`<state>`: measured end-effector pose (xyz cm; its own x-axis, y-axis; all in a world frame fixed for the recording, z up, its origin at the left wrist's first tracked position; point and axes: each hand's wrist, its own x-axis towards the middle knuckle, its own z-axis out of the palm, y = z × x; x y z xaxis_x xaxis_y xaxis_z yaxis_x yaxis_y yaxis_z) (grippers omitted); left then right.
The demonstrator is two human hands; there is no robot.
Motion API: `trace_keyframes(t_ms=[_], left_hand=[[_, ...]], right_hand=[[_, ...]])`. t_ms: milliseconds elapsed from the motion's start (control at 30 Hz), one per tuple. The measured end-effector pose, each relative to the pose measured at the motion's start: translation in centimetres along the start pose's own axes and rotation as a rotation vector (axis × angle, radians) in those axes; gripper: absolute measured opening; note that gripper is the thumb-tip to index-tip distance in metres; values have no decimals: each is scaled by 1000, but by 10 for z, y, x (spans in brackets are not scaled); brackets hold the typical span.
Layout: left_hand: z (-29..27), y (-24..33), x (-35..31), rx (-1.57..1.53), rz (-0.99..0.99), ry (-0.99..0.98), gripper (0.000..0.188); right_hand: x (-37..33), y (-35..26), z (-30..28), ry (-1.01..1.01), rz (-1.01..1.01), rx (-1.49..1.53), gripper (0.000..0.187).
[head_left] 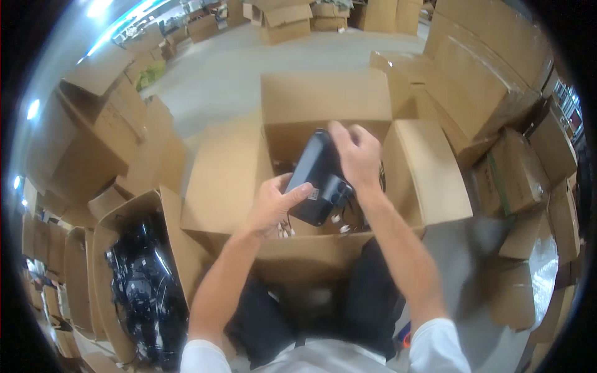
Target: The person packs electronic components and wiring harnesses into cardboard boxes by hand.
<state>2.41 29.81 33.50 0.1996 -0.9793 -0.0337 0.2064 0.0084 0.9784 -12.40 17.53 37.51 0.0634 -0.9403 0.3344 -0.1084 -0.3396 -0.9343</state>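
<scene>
A long, flat black device (314, 165) with rounded corners, a small white label and a stubby bump on one side is held tilted over an open cardboard box (286, 248). My left hand (273, 202) is closed round its lower left edge, the thumb pressed on the face near the label. At the upper right edge, the curled fingers of my right hand (359, 149) grip the device's far end; their tips are partly hidden. Inside the box, thin cables with white plugs (345, 229) show below the device. Most of the box's contents are hidden.
To the left stands a carton of glossy black parts (146, 280) in clear plastic. Large cartons (479, 93) crowd the right, some with clear film (543, 280). More open boxes (283, 22) stand across the grey floor (230, 68). The near box's flaps (224, 174) spread outward.
</scene>
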Motion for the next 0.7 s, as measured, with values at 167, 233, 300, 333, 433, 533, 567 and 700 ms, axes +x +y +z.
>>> trace_keyframes(t_ms=[167, 233, 300, 333, 433, 533, 567, 700], left_hand=[[7, 6, 3, -13, -40, 137, 52], [-4, 12, 17, -190, -26, 211, 47], [-17, 15, 35, -286, 86, 229, 44], [-14, 17, 43, -285, 73, 224, 44], [-7, 6, 69, -244, 17, 148, 40], [-23, -61, 110, 54, -191, 83, 45], [-32, -89, 119, 95, -283, 21, 44], [-29, -226, 150, 209, -662, -69, 37]], right_hand=[[12, 9, -19, -576, 5, 274, 60], [14, 35, -29, -730, 222, 554, 76], [5, 31, -41, -1170, 275, 380, 80], [8, 30, -50, -1238, 345, 248, 77], [36, 72, -70, -1131, 440, -179, 51], [80, 139, -95, -863, -303, -898, 22], [89, 147, -95, -802, -403, -1099, 14], [102, 206, -78, -918, -631, -1387, 9]])
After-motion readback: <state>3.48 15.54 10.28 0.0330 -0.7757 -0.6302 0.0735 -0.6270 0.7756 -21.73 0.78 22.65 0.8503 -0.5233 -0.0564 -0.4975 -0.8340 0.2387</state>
